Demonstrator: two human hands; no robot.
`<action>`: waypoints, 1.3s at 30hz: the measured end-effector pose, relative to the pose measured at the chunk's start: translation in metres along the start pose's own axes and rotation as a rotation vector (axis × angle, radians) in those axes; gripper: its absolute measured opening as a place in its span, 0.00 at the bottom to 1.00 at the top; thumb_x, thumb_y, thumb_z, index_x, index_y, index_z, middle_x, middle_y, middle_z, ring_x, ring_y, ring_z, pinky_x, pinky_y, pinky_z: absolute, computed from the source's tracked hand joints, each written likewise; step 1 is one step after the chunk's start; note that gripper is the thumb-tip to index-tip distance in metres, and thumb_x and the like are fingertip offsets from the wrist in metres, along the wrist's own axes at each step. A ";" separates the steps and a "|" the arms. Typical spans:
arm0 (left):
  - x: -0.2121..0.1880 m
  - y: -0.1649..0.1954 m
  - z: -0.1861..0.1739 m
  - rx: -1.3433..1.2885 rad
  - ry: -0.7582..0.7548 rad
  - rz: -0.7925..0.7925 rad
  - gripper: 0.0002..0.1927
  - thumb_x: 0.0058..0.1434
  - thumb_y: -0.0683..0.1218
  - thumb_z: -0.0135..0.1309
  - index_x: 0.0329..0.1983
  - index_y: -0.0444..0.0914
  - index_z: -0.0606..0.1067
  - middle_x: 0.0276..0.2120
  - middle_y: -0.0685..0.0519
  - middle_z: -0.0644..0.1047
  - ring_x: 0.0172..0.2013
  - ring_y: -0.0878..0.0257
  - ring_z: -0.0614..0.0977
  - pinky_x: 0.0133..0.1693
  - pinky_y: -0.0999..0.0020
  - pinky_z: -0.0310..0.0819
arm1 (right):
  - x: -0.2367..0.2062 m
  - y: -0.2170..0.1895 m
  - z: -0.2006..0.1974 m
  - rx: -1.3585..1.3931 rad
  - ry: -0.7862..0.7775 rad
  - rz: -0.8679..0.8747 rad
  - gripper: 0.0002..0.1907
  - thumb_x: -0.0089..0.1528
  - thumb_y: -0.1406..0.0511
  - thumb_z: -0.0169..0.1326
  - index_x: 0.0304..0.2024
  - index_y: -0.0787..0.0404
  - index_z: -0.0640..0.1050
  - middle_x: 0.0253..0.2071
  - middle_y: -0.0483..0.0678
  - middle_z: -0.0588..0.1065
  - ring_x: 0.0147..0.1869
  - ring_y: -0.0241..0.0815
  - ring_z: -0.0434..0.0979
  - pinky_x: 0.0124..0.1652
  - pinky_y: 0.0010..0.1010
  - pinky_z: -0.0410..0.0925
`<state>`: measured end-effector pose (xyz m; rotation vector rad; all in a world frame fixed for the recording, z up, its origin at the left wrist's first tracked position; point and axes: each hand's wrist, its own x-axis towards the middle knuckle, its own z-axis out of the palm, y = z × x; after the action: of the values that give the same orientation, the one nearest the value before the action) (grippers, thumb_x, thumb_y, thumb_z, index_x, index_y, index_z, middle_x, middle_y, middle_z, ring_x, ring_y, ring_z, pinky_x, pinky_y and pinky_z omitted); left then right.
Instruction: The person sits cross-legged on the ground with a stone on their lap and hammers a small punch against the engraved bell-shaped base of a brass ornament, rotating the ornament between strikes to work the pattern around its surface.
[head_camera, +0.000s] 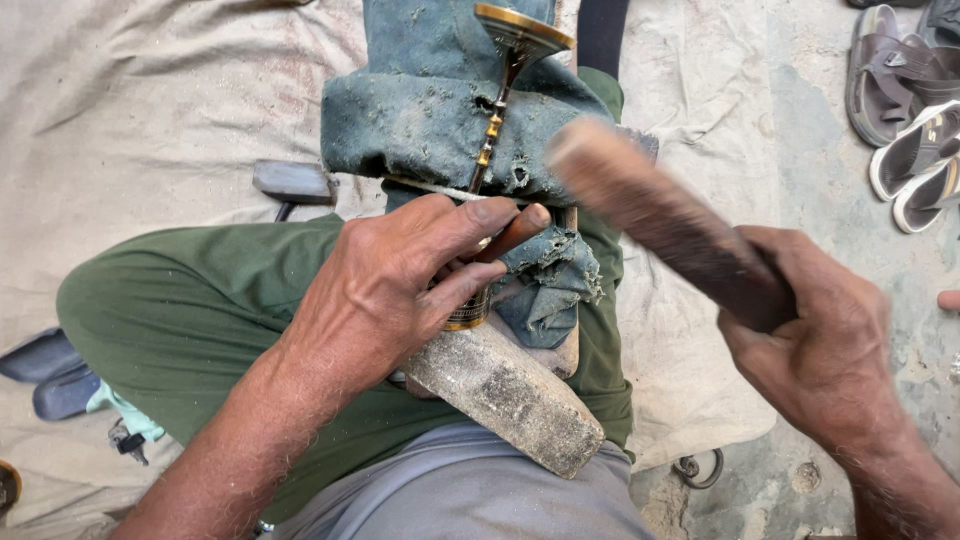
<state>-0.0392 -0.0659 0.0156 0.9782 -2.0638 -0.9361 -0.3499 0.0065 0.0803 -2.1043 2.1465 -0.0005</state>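
**Brass stem pinned on a lap block**

The left hand (400, 280) clamps a slender brass piece (497, 110) and teal rag (430, 110) against a wooden block (510, 395) on the lap. The right hand (820, 350), well apart, grips a blurred wooden stick (650, 210).

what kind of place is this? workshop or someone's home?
Likely an informal floor-level craft workshop: the person sits on a dusty cloth sheet, works a metal stemmed piece braced on a worn block, and sandals lie on bare concrete nearby.
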 end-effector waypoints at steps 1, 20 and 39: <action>0.000 0.000 0.000 -0.004 -0.004 0.006 0.22 0.60 0.44 0.65 0.58 0.44 0.76 0.37 0.52 0.80 0.34 0.58 0.84 0.35 0.63 0.79 | -0.001 0.000 0.000 0.043 -0.013 0.066 0.22 0.59 0.72 0.62 0.55 0.64 0.75 0.32 0.49 0.77 0.31 0.40 0.80 0.31 0.32 0.74; 0.000 -0.005 0.003 -0.014 0.011 0.019 0.22 0.58 0.43 0.65 0.55 0.42 0.76 0.38 0.52 0.81 0.34 0.57 0.85 0.34 0.63 0.79 | -0.002 -0.005 -0.005 0.233 0.052 0.053 0.18 0.58 0.72 0.61 0.50 0.65 0.74 0.32 0.50 0.78 0.34 0.41 0.81 0.36 0.34 0.73; -0.006 -0.018 0.009 0.008 0.035 0.047 0.22 0.60 0.44 0.65 0.57 0.42 0.76 0.39 0.51 0.81 0.36 0.55 0.84 0.36 0.61 0.79 | 0.000 -0.014 -0.005 0.341 0.191 -0.031 0.20 0.62 0.70 0.63 0.54 0.69 0.72 0.38 0.49 0.77 0.41 0.39 0.80 0.42 0.30 0.75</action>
<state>-0.0365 -0.0662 -0.0053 0.9398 -2.0542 -0.8808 -0.3367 0.0056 0.0864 -2.0039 2.0321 -0.5510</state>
